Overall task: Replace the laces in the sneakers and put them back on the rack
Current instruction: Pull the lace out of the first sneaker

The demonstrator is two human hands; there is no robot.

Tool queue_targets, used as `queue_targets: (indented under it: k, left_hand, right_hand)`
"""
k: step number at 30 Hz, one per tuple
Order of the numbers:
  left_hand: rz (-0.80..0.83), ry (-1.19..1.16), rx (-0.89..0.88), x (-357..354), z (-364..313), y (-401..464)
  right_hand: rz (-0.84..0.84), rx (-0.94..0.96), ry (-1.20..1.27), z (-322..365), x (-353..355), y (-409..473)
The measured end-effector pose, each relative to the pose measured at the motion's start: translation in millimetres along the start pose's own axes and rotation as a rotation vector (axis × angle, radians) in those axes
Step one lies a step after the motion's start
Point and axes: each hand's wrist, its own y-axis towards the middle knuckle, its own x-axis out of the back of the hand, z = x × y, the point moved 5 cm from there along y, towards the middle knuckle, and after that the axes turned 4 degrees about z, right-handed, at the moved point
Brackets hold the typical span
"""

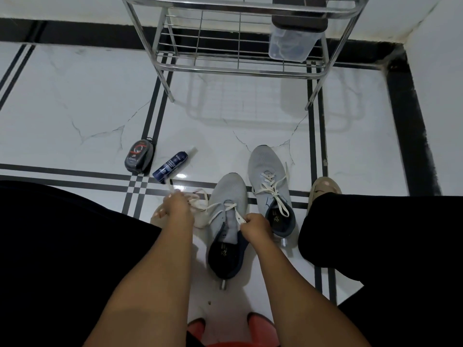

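Two grey sneakers stand on the white tiled floor between my knees. The nearer sneaker (226,221) has a white lace (215,211) threaded only through its front eyelets. My left hand (176,205) grips one end of that lace, pulled out to the left. My right hand (255,227) pinches the other end just above the tongue. The farther sneaker (269,181) on the right is laced, its ends lying loose. The metal wire rack (238,46) stands ahead against the wall.
A clear plastic box (290,43) sits on the rack's lower shelf, a dark object above it. A dark polish tin (139,157) and a blue spray bottle (171,165) lie on the floor at left. My feet in beige slippers flank the sneakers. A red stool shows below.
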Motion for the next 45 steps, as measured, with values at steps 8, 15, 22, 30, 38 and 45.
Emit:
queue_targets:
  k: [8, 15, 22, 30, 38, 45]
  left_hand:
    - [0.175, 1.087, -0.500, -32.5, 22.6, -31.9]
    - [0.114, 1.157, -0.568, -32.0, 29.5, -45.6]
    - [0.058, 1.309, -0.604, -26.7, 47.7, -41.5]
    - [0.113, 0.899, -0.618, -19.5, 58.6, -22.9]
    - [0.136, 0.506, -0.349, -8.7, 62.6, -1.4]
    - [0.237, 0.604, -0.333, -19.0, 60.6, -10.5]
  right_hand:
    - [-0.189, 0.180, 0.075, 35.1, 21.9, 5.4]
    - [-0.017, 0.377, -0.204, 54.8, -1.4, 19.4]
    - [-0.012, 0.412, -0.329, 58.3, -19.9, 20.2]
    - [0.018, 0.311, -0.184, 54.3, -17.2, 22.8]
    - [0.105, -0.090, 1.019, 36.3, -3.5, 15.5]
    - [-0.079, 0.344, -0.307, 51.0, -7.9, 26.1]
